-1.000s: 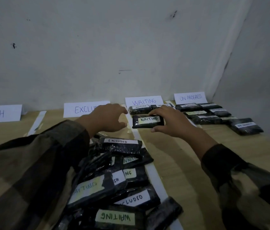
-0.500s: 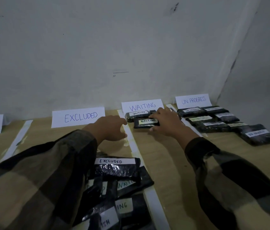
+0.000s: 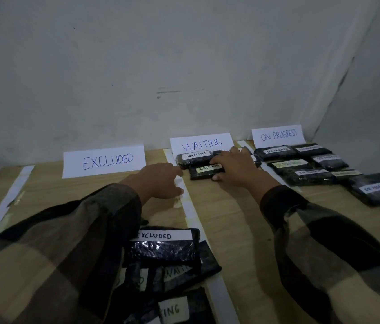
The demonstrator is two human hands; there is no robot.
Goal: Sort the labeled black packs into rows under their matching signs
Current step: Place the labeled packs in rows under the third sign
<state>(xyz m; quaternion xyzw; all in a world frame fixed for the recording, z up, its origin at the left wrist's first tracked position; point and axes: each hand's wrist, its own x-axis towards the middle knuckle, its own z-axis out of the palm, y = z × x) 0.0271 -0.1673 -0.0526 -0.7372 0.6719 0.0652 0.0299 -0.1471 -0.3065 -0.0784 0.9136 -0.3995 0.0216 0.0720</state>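
A black pack labeled WAITING (image 3: 201, 173) lies on the table just below the WAITING sign (image 3: 201, 143), behind it another WAITING pack (image 3: 191, 158). My right hand (image 3: 235, 168) holds the nearer pack's right end, fingers over its top and thumb at its front edge. My left hand (image 3: 161, 181) hovers beside the packs with fingers loosely curled, holding nothing. A heap of unsorted packs lies near me, topped by one labeled EXCLUDED (image 3: 163, 245). The EXCLUDED sign (image 3: 105, 161) has no packs under it.
Several ON PROGRESS packs (image 3: 301, 164) lie in rows under the ON PROGRESS sign (image 3: 277, 135) at right. White tape strips (image 3: 196, 220) divide the wooden table into lanes. A wall runs right behind the signs, with a corner at right.
My right hand carried the WAITING pack forward and set it down on the table below the first WAITING pack. My left hand moved forward alongside. The view shifted left and nearer.
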